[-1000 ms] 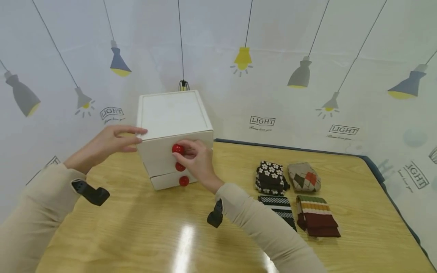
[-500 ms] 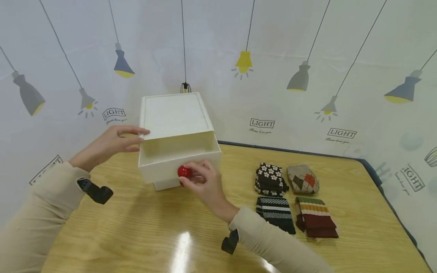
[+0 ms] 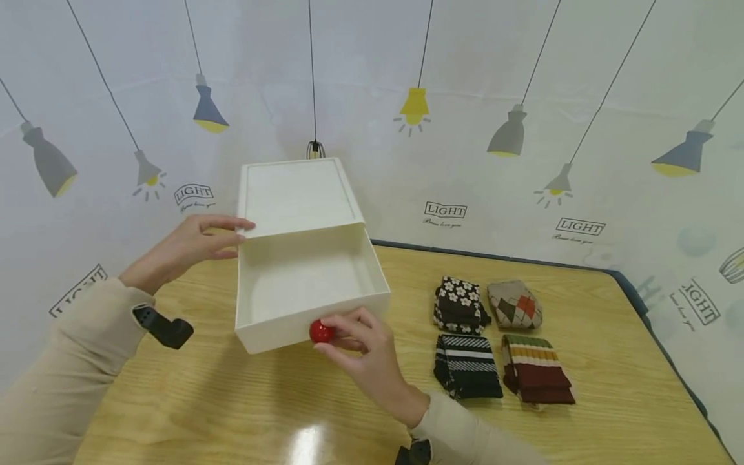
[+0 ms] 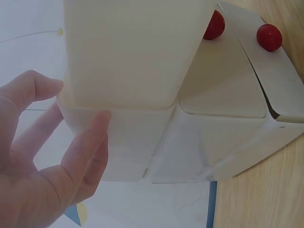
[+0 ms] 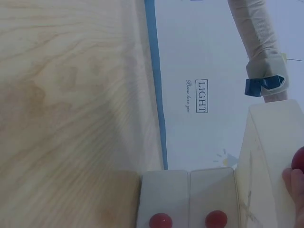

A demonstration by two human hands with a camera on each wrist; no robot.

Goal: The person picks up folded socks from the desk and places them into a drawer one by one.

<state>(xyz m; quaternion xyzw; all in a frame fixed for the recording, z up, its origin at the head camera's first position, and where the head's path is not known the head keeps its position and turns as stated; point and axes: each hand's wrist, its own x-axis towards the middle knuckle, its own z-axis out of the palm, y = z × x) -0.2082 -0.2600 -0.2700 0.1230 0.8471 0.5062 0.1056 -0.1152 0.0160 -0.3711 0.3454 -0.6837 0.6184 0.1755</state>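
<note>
A white drawer cabinet (image 3: 299, 194) stands on the table with its top drawer (image 3: 308, 274) pulled well out; nothing lies inside the drawer. My right hand (image 3: 369, 358) pinches the round red knob (image 3: 321, 331) on that drawer's front between thumb and fingers. At the cabinet's front left corner, my left hand (image 3: 194, 242) touches the top edge and the side with its fingers extended. In the left wrist view, the left fingertips (image 4: 102, 118) rest on the side wall. Two lower drawers are shut, each with a red knob (image 4: 269, 37).
Four folded socks lie to the right: a flowered one (image 3: 461, 305), an argyle one (image 3: 514, 305), a black-and-white striped one (image 3: 467, 366) and a maroon one with coloured stripes (image 3: 540, 371). Behind the wooden table (image 3: 244, 407) hangs a lamp-printed backdrop (image 3: 465, 168).
The top drawer has slid out toward me from shut, my right hand keeping its pinch on the knob. The left hand stays at the cabinet corner, and the socks lie where they were.
</note>
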